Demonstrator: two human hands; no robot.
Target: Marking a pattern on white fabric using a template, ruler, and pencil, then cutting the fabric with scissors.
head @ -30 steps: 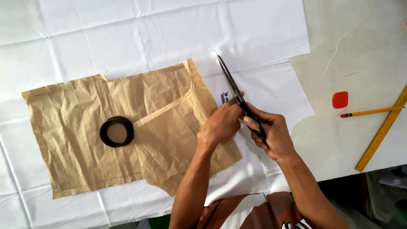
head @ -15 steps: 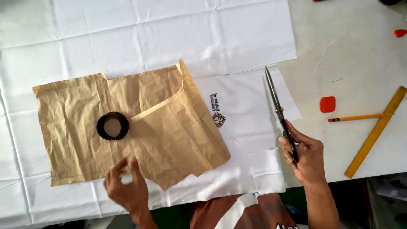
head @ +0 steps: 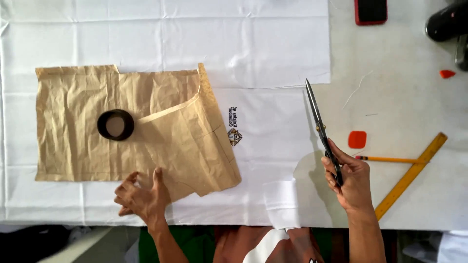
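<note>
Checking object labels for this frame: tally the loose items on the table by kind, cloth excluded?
Brown paper pattern: 1
Black tape ring: 1
Scissors, in right hand: 1
Pencil: 1
Yellow ruler: 1
Orange-red chalk pieces: 2
Phone: 1
Total: 8

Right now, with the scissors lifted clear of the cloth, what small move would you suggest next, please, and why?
Probably press the left hand flat on the brown paper pattern. Its lower edge looks crumpled, only a tape roll weighs it down, and the right hand holds the scissors shut, off the white fabric.
</note>
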